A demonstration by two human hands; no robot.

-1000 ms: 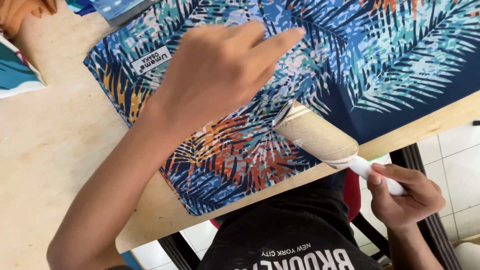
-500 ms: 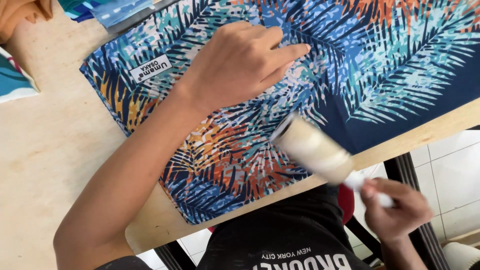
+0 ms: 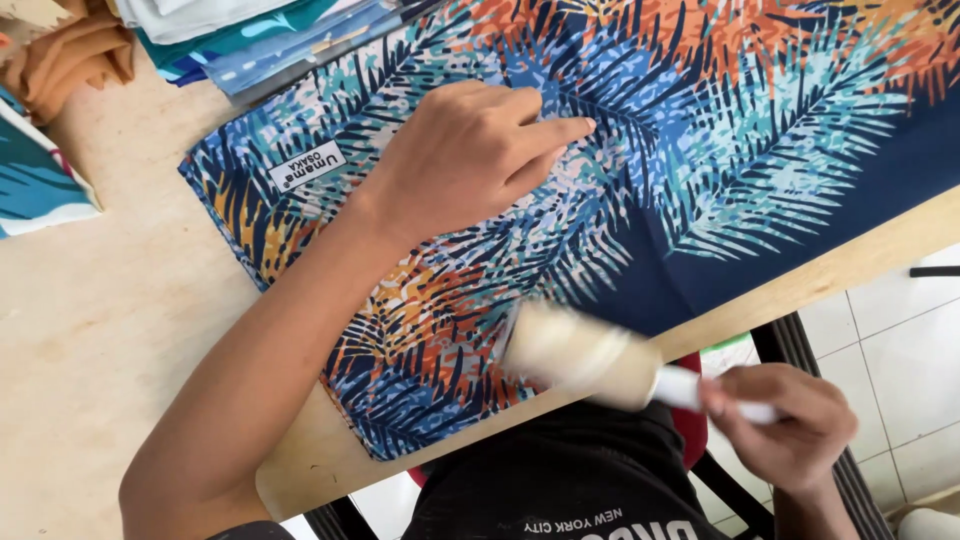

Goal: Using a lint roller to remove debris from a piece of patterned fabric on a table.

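A dark blue cloth (image 3: 740, 170) printed with orange, teal and light blue palm leaves lies flat on a pale wooden table (image 3: 90, 330). A small white label (image 3: 305, 168) is sewn near its left end. My left hand (image 3: 460, 160) presses flat on the cloth, fingers pointing right. My right hand (image 3: 790, 425) grips the white handle of a lint roller (image 3: 580, 355). The roller's pale drum, blurred by motion, rests on the cloth near the table's front edge.
Folded fabrics (image 3: 250, 30) are stacked at the back left, with an orange cloth (image 3: 70, 60) beside them and a teal printed piece (image 3: 35, 185) at the left edge. My dark shirt, a black chair frame (image 3: 800, 350) and white floor tiles (image 3: 900, 340) show below the table edge.
The roller has moved left and toward the front edge across the cloth. My left hand stays pressed on the cloth in about the same spot.
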